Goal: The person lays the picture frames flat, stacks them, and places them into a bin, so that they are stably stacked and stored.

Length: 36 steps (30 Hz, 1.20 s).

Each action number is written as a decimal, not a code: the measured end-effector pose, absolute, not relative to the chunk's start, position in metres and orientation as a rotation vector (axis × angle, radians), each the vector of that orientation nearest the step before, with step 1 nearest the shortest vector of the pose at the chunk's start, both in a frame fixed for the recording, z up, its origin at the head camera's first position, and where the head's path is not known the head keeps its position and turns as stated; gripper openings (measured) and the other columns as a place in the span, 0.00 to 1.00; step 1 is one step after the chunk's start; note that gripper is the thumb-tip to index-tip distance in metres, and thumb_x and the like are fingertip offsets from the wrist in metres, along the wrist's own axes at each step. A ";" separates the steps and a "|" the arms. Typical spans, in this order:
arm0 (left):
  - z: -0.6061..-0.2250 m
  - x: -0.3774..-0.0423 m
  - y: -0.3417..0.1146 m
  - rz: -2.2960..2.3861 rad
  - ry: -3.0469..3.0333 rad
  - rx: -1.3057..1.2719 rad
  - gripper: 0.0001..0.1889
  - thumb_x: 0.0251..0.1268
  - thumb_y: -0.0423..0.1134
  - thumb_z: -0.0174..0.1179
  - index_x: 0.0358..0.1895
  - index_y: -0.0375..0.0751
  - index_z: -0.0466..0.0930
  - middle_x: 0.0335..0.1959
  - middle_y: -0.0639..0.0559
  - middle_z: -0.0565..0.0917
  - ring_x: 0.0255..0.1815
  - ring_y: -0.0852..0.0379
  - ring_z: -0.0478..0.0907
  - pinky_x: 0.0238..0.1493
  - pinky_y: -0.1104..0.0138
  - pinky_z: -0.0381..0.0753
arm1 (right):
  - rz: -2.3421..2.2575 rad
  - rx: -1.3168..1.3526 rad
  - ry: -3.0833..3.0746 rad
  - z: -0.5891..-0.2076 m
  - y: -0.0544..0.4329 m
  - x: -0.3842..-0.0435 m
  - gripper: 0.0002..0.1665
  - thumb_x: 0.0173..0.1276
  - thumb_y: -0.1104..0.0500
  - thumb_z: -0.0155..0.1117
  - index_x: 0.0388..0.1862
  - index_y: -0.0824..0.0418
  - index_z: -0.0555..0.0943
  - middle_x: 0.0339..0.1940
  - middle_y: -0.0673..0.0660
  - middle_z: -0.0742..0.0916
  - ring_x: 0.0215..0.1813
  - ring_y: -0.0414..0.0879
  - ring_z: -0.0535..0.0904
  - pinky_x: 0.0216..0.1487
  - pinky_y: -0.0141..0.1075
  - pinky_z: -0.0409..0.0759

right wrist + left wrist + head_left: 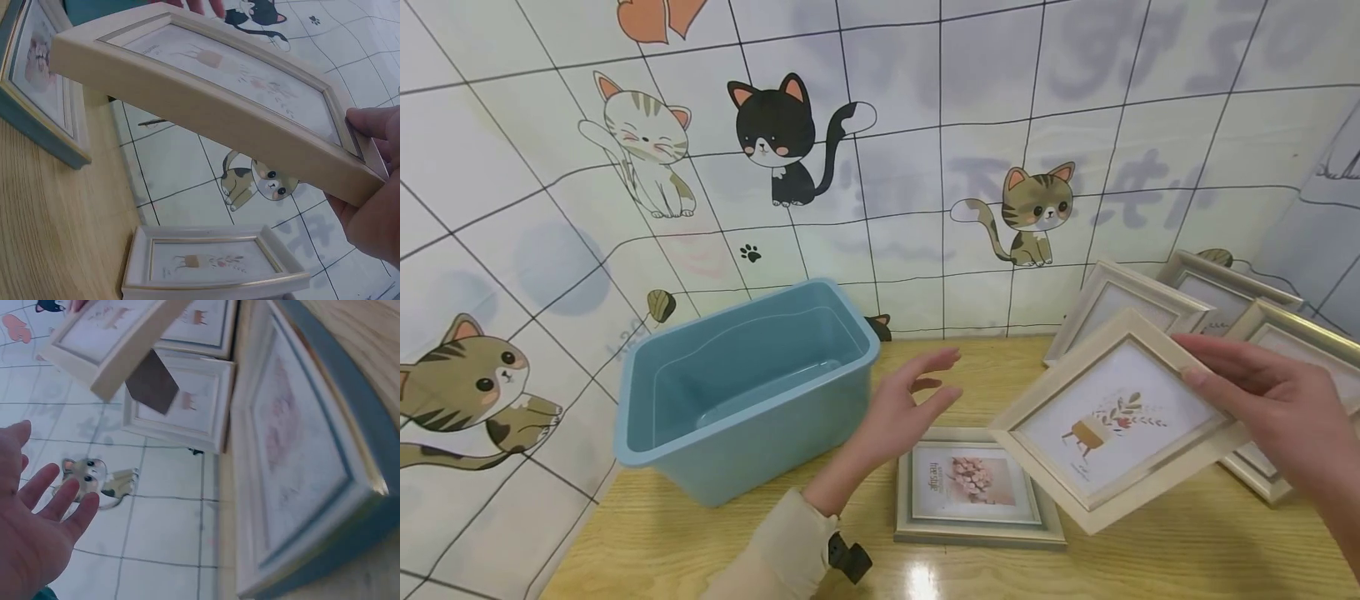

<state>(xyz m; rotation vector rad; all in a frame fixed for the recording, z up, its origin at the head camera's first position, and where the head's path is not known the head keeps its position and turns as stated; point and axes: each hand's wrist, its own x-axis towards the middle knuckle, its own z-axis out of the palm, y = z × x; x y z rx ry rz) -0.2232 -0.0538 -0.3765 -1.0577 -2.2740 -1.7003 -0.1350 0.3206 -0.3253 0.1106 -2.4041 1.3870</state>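
Here's the cat-print wall (898, 50) sweeping across the upper half of the view, and under it the wooden table (640, 537)! Left of centre sits the blue tub (767, 446). At the far right, the cluster of frames (1078, 312) overlaps near the wall. And there's the planter frame (1097, 425), tilted in mid-air right of centre! Lower centre, the pink-flower frame (973, 483) lies flat, partly covered by it. My right grip (1292, 400) is grasping the planter frame's upper-right edge, thumb across the front! My left grip (917, 396) is released, fingers loosely curved, just beside the tub. Last, a dark wrist device (850, 558) by my left cuff.
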 end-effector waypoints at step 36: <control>-0.344 -0.204 -0.035 -1.730 -2.369 -1.614 0.35 0.84 0.38 0.45 0.85 0.59 0.40 0.59 0.37 0.79 0.40 0.65 0.84 0.32 0.65 0.86 | 1.633 0.593 -2.198 -0.344 0.247 -0.159 0.23 0.70 0.78 0.60 0.61 0.65 0.83 0.46 0.47 0.91 0.37 0.40 0.87 0.30 0.32 0.83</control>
